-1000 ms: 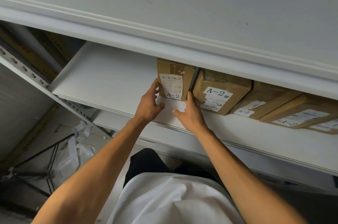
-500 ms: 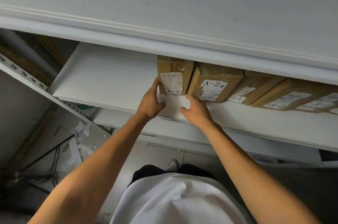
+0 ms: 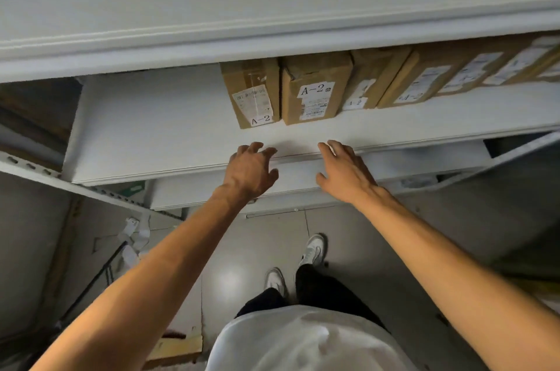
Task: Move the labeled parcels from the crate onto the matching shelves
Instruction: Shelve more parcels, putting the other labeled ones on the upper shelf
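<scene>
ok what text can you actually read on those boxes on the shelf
"A-2": white label low on the leftmost parcel.
"A-2": top of the label on the second parcel.
Third parcel: small tag, too blurred to read for sure.
Parcels further right: labels blurred, unreadable.
Fine print and barcodes: too small.

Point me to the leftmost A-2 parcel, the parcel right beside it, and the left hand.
Leftmost A-2 parcel [image 3: 250, 93], head view: middle of its front face.
Neighbouring parcel [image 3: 316, 87], head view: front face, on its A-2 label.
Left hand [image 3: 249, 173], head view: back of the hand.
</scene>
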A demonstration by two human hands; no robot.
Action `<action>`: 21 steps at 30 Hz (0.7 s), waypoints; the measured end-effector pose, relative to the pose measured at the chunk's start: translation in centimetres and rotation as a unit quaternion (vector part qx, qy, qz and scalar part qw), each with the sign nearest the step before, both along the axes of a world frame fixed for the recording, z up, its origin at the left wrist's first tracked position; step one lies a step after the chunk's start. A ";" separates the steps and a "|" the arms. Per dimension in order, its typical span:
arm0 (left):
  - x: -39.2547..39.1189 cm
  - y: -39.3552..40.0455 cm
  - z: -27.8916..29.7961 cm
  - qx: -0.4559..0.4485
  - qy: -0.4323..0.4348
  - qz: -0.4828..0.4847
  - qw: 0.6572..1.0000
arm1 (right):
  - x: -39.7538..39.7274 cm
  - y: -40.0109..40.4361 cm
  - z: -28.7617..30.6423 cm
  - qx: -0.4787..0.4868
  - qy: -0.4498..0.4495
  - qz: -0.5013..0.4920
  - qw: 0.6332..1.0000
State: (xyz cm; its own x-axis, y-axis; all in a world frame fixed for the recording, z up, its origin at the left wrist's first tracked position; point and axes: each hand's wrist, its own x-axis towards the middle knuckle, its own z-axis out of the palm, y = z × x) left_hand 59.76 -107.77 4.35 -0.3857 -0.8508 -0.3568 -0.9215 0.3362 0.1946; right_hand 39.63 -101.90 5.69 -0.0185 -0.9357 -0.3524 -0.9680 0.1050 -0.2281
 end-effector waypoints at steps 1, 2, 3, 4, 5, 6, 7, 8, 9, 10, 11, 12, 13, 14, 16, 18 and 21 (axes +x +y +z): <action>-1.0 0.2 0.3 -0.006 -0.005 -0.020 1.000 | -0.8 1.0 0.1 0.003 0.000 -0.019 1.000; -2.2 0.4 0.5 -0.010 -0.009 -0.039 0.999 | -1.8 2.0 0.1 0.001 -0.002 -0.036 0.999; -3.5 0.6 0.7 -0.010 -0.014 -0.058 0.998 | -2.8 3.1 0.2 -0.003 -0.003 -0.054 0.999; -4.9 0.8 0.9 -0.009 -0.017 -0.078 0.997 | -3.9 4.2 0.3 -0.008 -0.003 -0.073 0.997; -6.5 1.2 1.1 -0.006 -0.021 -0.098 0.995 | -5.2 5.3 0.3 -0.012 -0.003 -0.092 0.996; -8.1 1.6 1.3 -0.003 -0.026 -0.118 0.993 | -6.4 6.5 0.4 -0.014 -0.003 -0.111 0.994; -9.7 2.1 1.4 -0.002 -0.029 -0.138 0.990 | -7.7 7.7 0.4 -0.012 -0.001 -0.129 0.992; -11.7 2.7 1.6 -0.005 -0.031 -0.160 0.987 | -9.3 9.2 0.6 -0.012 0.002 -0.150 0.989; -13.1 3.2 1.7 -0.006 -0.032 -0.175 0.984 | -10.6 10.3 0.7 -0.011 0.004 -0.164 0.986; -14.6 3.7 1.8 -0.005 -0.032 -0.186 0.982 | -11.8 11.5 0.8 -0.012 0.004 -0.177 0.984; -16.6 4.4 2.0 -0.007 -0.031 -0.205 0.978 | -13.3 13.0 1.0 -0.014 0.006 -0.196 0.980; -18.8 5.2 2.0 -0.009 -0.033 -0.225 0.974 | -15.0 14.6 1.2 -0.014 0.011 -0.216 0.976; -21.1 6.1 2.1 -0.010 -0.031 -0.244 0.969 | -16.7 16.2 1.3 -0.017 0.015 -0.236 0.971; -23.7 7.1 2.2 -0.009 -0.022 -0.263 0.965 | -18.4 18.1 1.4 -0.020 0.018 -0.257 0.966; -29.0 9.6 2.6 -0.007 0.003 -0.305 0.952 | -21.6 21.9 1.8 -0.026 0.025 -0.298 0.954; -34.5 12.9 2.8 -0.010 0.024 -0.358 0.933 | -24.9 26.0 2.0 -0.025 0.037 -0.344 0.938; -41.8 18.9 3.0 -0.022 0.044 -0.441 0.896 | -29.1 32.4 1.9 -0.015 0.045 -0.422 0.905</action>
State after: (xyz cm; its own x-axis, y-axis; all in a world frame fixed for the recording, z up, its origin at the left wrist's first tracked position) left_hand 18.00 -88.87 7.36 -0.9402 -0.2130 -0.2660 -0.2749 0.9353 0.2227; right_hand 10.51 -69.50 7.62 -0.7589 -0.5834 -0.2894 -0.5600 0.8114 -0.1674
